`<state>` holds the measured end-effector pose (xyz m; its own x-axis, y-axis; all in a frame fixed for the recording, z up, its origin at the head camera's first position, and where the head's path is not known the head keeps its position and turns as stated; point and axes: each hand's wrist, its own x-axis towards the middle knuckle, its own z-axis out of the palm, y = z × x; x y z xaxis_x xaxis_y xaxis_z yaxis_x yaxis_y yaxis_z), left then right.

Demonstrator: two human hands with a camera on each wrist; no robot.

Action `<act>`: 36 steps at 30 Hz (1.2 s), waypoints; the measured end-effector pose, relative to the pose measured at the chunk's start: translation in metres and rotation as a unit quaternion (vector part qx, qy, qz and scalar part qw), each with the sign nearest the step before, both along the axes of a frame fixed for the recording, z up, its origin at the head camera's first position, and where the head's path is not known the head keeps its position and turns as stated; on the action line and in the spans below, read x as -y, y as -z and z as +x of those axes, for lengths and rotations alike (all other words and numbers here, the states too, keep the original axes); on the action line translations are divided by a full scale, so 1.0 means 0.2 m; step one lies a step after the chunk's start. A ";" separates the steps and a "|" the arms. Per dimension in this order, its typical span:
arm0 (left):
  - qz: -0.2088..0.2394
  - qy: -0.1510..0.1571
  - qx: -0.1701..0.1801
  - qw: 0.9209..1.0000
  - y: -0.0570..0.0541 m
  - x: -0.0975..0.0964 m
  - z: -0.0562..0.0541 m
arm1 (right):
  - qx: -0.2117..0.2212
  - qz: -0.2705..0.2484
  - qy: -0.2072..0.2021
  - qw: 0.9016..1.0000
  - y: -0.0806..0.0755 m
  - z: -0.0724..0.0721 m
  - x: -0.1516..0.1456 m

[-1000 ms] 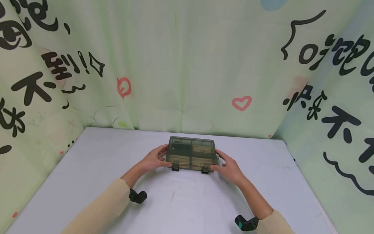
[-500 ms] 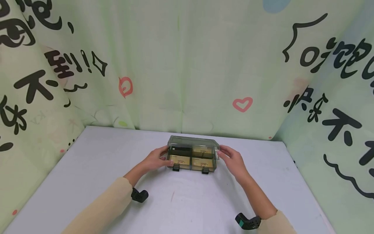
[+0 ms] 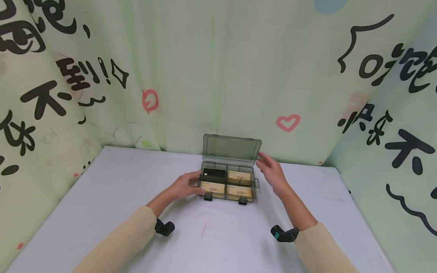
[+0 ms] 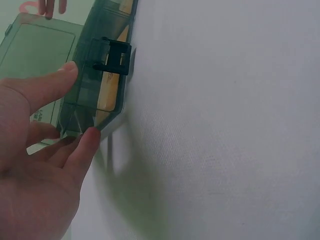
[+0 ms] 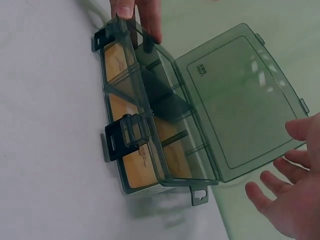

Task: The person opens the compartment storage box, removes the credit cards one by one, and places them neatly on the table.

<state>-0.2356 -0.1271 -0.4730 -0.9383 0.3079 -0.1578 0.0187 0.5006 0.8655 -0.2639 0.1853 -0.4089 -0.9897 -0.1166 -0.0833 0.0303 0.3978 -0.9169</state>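
A translucent dark-green compartment box [image 3: 226, 182] stands on the white table with its hinged lid [image 3: 232, 147] raised at the back. Tan printed blocks [image 3: 212, 187] fill three compartments, and a black piece [image 3: 214, 173] lies in the back left one. My left hand [image 3: 184, 185] grips the box's left end, thumb at the front corner and fingers round the side. My right hand [image 3: 273, 174] is at the lid's right edge, its fingers loosely extended and the thumb overlapping the lid in the right wrist view [image 5: 295, 175].
Two black latches [image 3: 242, 201] hang on the box's front side, and a small tab [image 5: 199, 195] sticks out at its right end. The white table [image 3: 218, 242] reaches back to a pale green printed curtain [image 3: 181, 76], which also lines both sides. Each forearm wears a black wrist device [image 3: 285, 234].
The lid has swung from closed up to standing open, uncovering the compartments. My right hand has moved up and back with its edge. My left hand keeps its grip on the box.
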 end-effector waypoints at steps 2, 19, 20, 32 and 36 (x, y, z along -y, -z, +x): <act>-0.002 0.001 0.000 1.000 0.00 0.00 0.00 | 0.002 0.001 -0.009 1.000 0.01 -0.04 0.01; -0.015 -0.015 0.012 1.000 -0.01 -0.01 0.01 | 0.030 0.010 -0.038 0.999 0.20 -0.09 -0.01; -0.011 -0.016 0.013 1.000 -0.01 -0.01 0.01 | 0.027 0.021 -0.040 0.999 0.21 -0.08 0.00; 0.026 -0.005 0.010 1.000 -0.02 0.02 -0.01 | 0.003 0.147 -0.051 0.988 0.28 -0.07 0.02; 0.028 0.006 0.011 1.000 -0.02 0.01 -0.02 | -0.013 0.192 -0.054 0.980 0.29 -0.08 0.03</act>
<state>-0.2388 -0.1294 -0.4690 -0.9307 0.3288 -0.1603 0.0056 0.4510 0.8925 -0.2798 0.1784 -0.4670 -0.9757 -0.1854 -0.1167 -0.0521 0.7137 -0.6986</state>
